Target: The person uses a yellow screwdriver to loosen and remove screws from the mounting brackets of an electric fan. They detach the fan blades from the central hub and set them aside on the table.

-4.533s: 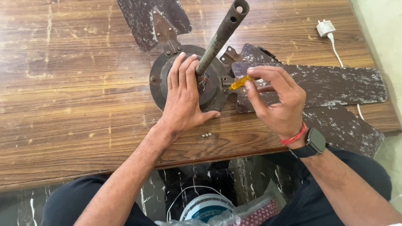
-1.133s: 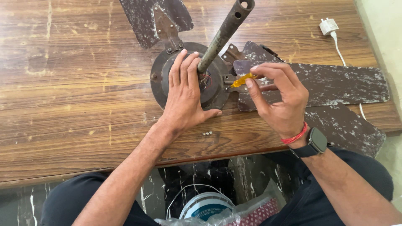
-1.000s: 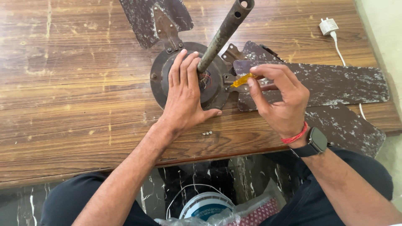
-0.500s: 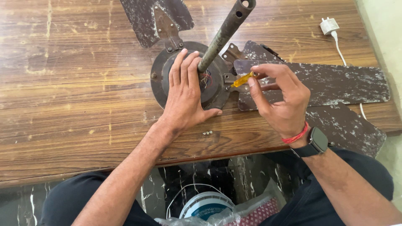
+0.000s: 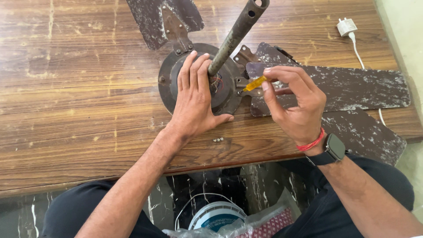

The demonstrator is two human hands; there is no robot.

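An old brown ceiling fan motor (image 5: 227, 94) lies on a wooden table (image 5: 79, 88), its rusty down rod (image 5: 233, 35) slanting up toward me. My left hand (image 5: 194, 97) presses flat on the motor housing, fingers beside the rod. My right hand (image 5: 293, 103) grips a small yellow-handled screwdriver (image 5: 254, 83), whose tip meets the blade bracket (image 5: 241, 83) at the motor's right edge. Worn, paint-flecked blades stretch to the right (image 5: 348, 88), lower right (image 5: 365, 132) and top (image 5: 154, 20).
Two small screws (image 5: 218, 140) lie on the table near its front edge. A white plug with its cable (image 5: 346, 27) rests at the far right. Below the table stand a white bucket (image 5: 216, 218) and a plastic bag (image 5: 269, 222).
Almost nothing has moved. My right hand has shifted its fingers slightly on the screwdriver, which stays at the same bracket; my left hand keeps its place on the motor.
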